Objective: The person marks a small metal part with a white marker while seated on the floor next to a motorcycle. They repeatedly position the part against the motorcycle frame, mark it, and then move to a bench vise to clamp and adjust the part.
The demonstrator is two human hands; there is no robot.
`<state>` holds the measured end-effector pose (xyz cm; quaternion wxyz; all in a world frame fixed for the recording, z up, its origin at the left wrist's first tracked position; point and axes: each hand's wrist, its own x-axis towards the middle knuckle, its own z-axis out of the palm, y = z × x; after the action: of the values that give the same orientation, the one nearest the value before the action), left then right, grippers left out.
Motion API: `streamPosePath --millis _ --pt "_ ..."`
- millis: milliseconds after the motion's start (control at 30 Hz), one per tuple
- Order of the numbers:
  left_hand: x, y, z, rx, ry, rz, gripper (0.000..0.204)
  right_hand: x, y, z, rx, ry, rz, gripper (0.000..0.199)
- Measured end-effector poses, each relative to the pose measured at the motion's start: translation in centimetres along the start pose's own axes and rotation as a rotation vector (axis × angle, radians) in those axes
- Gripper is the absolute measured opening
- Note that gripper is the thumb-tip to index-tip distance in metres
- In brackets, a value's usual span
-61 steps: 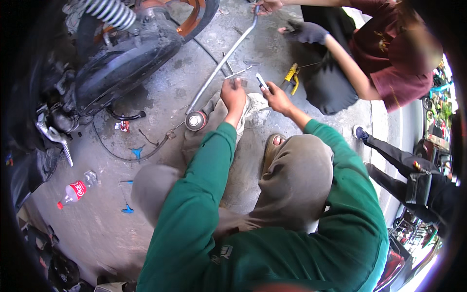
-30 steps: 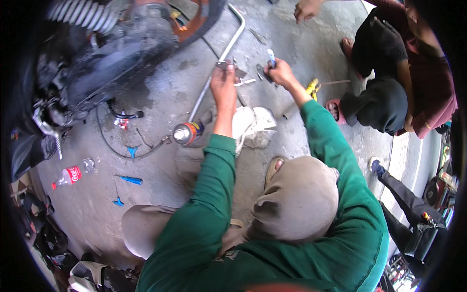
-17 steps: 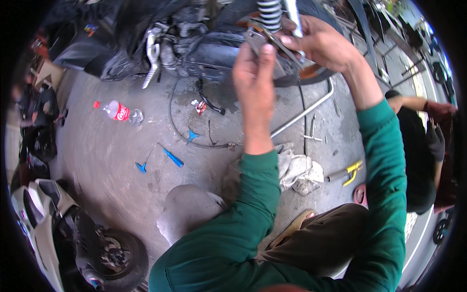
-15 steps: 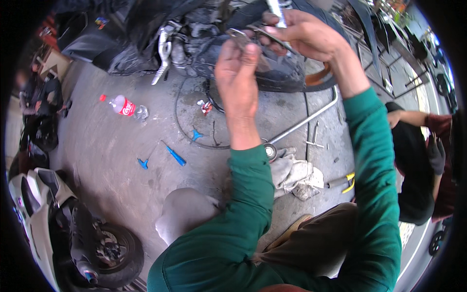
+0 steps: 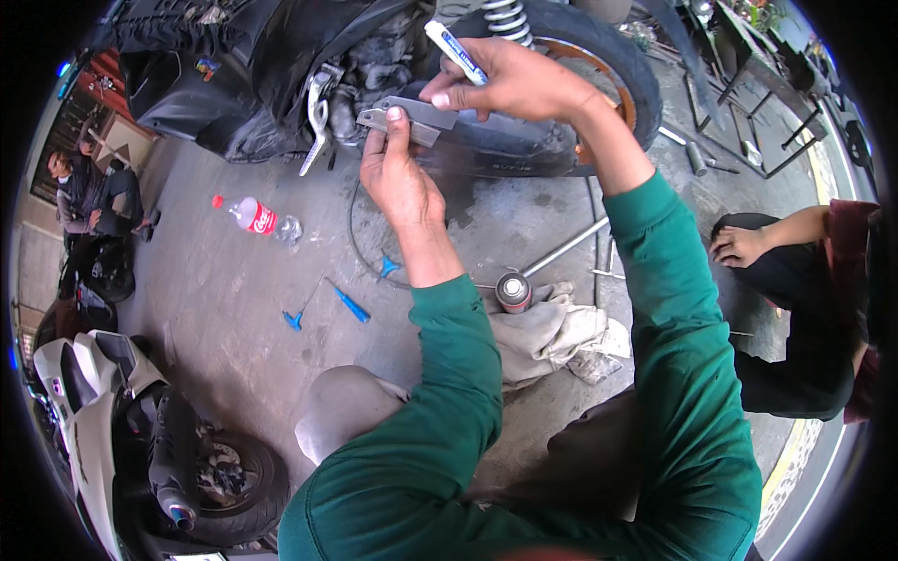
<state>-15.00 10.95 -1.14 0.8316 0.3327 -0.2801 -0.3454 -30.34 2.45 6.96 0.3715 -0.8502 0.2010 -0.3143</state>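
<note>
Thumb on top and fingers underneath, my left hand (image 5: 404,182) pinches a flat grey metal plate (image 5: 432,116) with small holes near its left end. My right hand (image 5: 533,79) is closed around a white marker pen (image 5: 455,52) with blue print, which slants up to the left. The fingertips of that hand are at the plate's right end; whether they grip it too, I cannot tell. Behind the plate are a black motorcycle tyre (image 5: 524,161) and dark engine parts (image 5: 379,70).
A plastic bottle (image 5: 257,220), blue-handled tools (image 5: 352,305) and a spray can (image 5: 514,293) by pale rags (image 5: 561,332) are on the floor. Lower left stands a white motorcycle (image 5: 79,411). At right, a co-worker's hand (image 5: 739,247) rests on a knee.
The plate has turned from nearly edge-on to show its flat face. My hands have moved left and lower in view, and the marker tilts more to the left. The co-worker's hand has lowered.
</note>
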Motion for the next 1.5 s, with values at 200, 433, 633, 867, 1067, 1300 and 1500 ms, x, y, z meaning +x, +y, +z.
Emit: streamPosePath --millis 200,433,633,867,1067,1300,1500 --pt "0.2 -0.6 3.5 -0.245 -0.044 0.016 0.027 -0.9 -1.1 0.0 -0.233 0.295 -0.049 0.027" --pt "4.1 -0.9 6.0 -0.038 0.124 -0.048 0.014 0.2 -0.5 -1.1 -0.171 0.595 -0.053 0.034" --pt "3.3 -0.6 4.0 -0.455 0.048 -0.317 0.005 0.6 -1.0 -0.2 -0.29 0.617 -0.129 0.027" --pt "1.5 0.0 3.7 -0.45 -0.113 -0.353 0.016 -0.7 -2.5 0.8 -0.358 0.588 -0.126 0.027" --pt "1.5 1.3 3.8 -0.342 -0.062 -0.216 0.016 -0.2 -3.0 1.7 -0.368 0.556 -0.129 0.026" --pt "2.4 1.0 2.7 -0.364 -0.057 -0.232 0.012 0.2 -2.6 2.6 -0.328 0.521 -0.175 0.023" --pt "2.3 0.5 3.0 -0.364 -0.07 -0.248 0.01 -0.1 -1.8 2.2 -0.37 0.554 -0.149 0.024"
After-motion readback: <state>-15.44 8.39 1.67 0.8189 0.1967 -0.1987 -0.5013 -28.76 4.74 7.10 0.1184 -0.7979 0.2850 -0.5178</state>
